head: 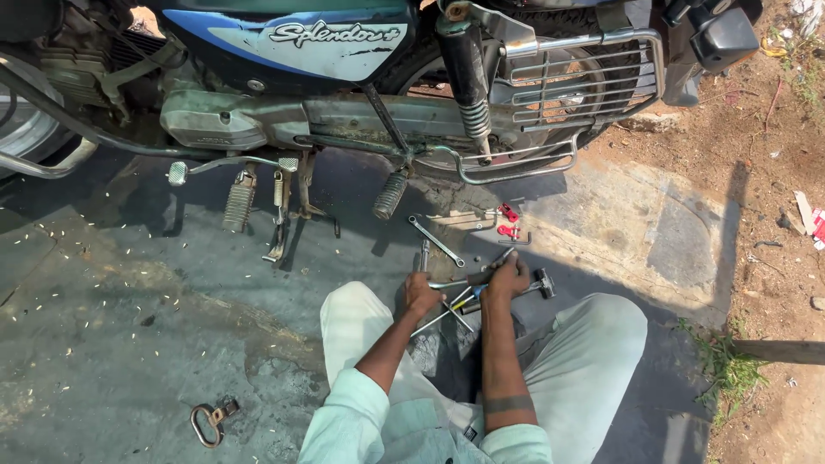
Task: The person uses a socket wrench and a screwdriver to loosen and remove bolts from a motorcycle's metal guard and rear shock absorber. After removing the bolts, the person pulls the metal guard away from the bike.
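**Both hands down among the tools beside the motorcycle**

A motorcycle [344, 86] stands across the top of the view on stained concrete ground [129, 326], its rear wheel [550, 86] behind a chrome guard [593, 77]. 2 ribbed footrests [239, 204] hang below the frame, and a shock spring [475, 116] rises beside the wheel. Between the machine and the person's knees lies a scatter of tools: a loose spanner [436, 241] lies slantwise just ahead of the hands, 2 small red parts [509, 220] sit near the concrete's edge, and a metal ring clip [209, 423] lies well apart at lower left. Dirt and sparse weeds [730, 369] border the right side.

The left hand [421, 294] is curled down on a heap of thin metal rods and tools [451, 311], fingers together over them; what exactly it grips cannot be told. The right hand [509, 277] presses over a hammer [540, 283], fingers closed around its handle, the dark head showing just right of the knuckles. Both hands sit close together, between the pale-trousered knees.
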